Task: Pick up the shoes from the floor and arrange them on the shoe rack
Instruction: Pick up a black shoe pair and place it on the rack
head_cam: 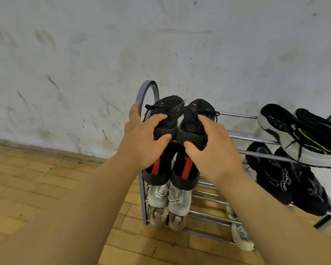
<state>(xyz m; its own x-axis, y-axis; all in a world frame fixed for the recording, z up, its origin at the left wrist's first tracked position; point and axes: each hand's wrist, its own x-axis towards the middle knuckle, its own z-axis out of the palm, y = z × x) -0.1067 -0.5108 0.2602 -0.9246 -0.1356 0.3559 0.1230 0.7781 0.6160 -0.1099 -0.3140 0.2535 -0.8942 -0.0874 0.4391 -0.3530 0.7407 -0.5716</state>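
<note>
— Where are the shoes now?

— Up at the left end of the shoe rack point(237, 115), at the top level, toes toward the wall point(84, 54). The person holds one in each hand.

— Holds them how?

— The left hand point(141, 138) grips the heel of the left black shoe point(168, 113), thumb against the sole and a finger curled over the top. The right hand point(214, 150) grips the heel of the right black shoe point(196, 119) the same way, thumb and fingers clamped on it.

— Are they set down on the rails?

— I cannot tell (the hands and heels hide that spot). The two shoes touch, side by side.

— What else is on the rack?

— Right below them sits a black pair with red stripes point(185, 167), and under that a white pair point(178, 201). At the right end of the top level a black-and-white shoe point(294, 138) lies tilted, with dark shoes point(275, 176) on the level beneath. There is a wooden floor point(36, 188) under it all
</note>
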